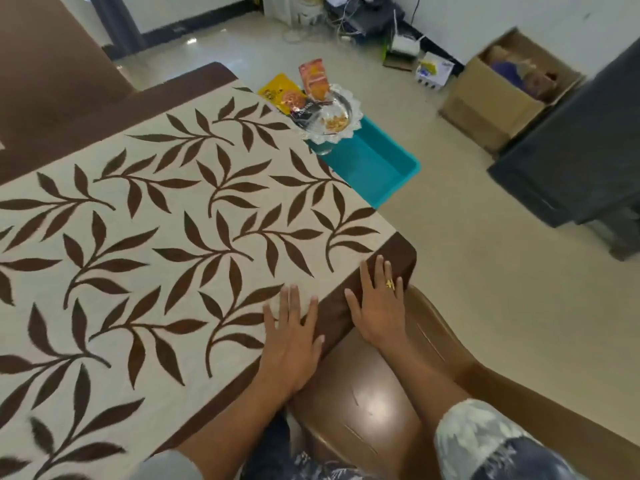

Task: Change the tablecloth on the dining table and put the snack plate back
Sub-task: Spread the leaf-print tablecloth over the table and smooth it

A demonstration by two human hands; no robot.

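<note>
Room: beige tiled floor (pixel 467 271) on the right of the tablecloth (pixel 207 220), a cream cloth with brown leaf sprays and a brown border, spread flat so that it hides the dining table under it.
Left hand: my left hand (pixel 294 344) lies palm down on the tablecloth at its near edge. The fingers are straight and spread, and grip nothing.
Right hand: my right hand (pixel 379 306) is flat on the brown border at the tablecloth's near right corner. The fingers are straight, and one wears a gold ring (pixel 390 284). It holds nothing.
Between the hands: they are near each other but apart.
Chair: a brown plastic chair (pixel 363 403) is drawn up just below that corner of the tablecloth, under my forearms.
Tub: a teal plastic tub (pixel 374 168) shows just beyond the tablecloth's right edge.
Snack plate: the snack plate (pixel 341 135), scallop-rimmed, is off the tablecloth, past its far right corner, resting on the tub's far end.
On the plate: snack packets (pixel 315 79), one orange, one yellow, one dark, with loose golden snacks.
Farther right of the tablecloth: an open cardboard box (pixel 491 105) and a dark cabinet (pixel 581 150) stand on the floor, well apart from it.
</note>
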